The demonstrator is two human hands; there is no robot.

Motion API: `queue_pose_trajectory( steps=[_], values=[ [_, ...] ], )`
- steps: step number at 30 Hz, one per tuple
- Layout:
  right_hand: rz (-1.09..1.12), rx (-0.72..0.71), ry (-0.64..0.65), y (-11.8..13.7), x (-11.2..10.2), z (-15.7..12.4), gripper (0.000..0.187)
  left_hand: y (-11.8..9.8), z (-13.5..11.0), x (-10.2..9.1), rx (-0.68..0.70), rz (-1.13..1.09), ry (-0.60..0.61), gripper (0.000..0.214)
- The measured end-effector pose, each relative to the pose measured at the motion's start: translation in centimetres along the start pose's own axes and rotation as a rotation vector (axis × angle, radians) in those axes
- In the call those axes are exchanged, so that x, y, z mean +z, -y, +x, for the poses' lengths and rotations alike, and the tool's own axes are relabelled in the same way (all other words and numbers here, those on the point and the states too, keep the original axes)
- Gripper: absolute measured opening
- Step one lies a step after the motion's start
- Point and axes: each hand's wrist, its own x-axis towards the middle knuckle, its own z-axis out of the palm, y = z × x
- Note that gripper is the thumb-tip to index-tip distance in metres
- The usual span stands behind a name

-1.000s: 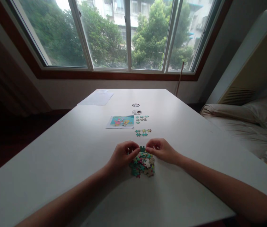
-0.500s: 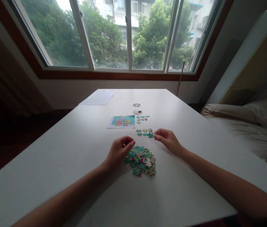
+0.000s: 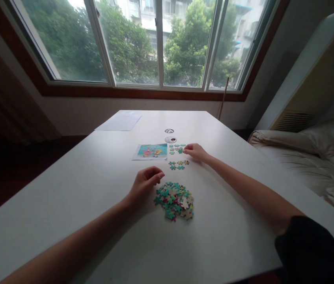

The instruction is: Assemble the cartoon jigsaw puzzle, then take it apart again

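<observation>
My right hand (image 3: 196,152) reaches over the far part of the table, its fingertips pinching a green puzzle piece (image 3: 180,150) at the far group of sorted pieces (image 3: 171,146). Closer to me lies a second small group of pieces (image 3: 180,167), in two short rows. My left hand (image 3: 145,182) rests beside the loose heap of puzzle pieces (image 3: 174,201), at its upper left. Its fingers are curled in against the thumb, and whatever they may hold is hidden. The heap mixes green, beige, yellow and dark pink pieces.
A picture sheet with colourful cartoon figures (image 3: 151,151) lies left of the sorted pieces. Two round inset discs (image 3: 170,140) sit farther back on the white table (image 3: 96,177). White paper (image 3: 118,122) lies at the far left corner. A beige sofa (image 3: 297,157) stands to the right.
My right hand has moved away from me, carrying the green puzzle piece from the nearer group to the far group. My left hand has shifted slightly away from the heap.
</observation>
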Motion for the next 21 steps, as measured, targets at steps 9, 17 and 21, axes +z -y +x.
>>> queue_pose_trajectory(
  steps=[9, 17, 21],
  values=[
    [-0.094, -0.102, -0.027, -0.7, 1.7, 1.0, 0.019, 0.0, 0.0, -0.2, -0.041, -0.081, -0.033, 0.018],
    [-0.084, -0.127, -0.06, -1.3, 2.9, 1.2, 0.018, 0.4, 0.0, -0.1, -0.037, -0.069, -0.026, 0.018],
    [-0.08, -0.106, -0.076, -1.4, 2.9, 1.4, 0.019, 0.1, -0.1, 0.1, -0.029, -0.046, -0.013, 0.018]
  ],
)
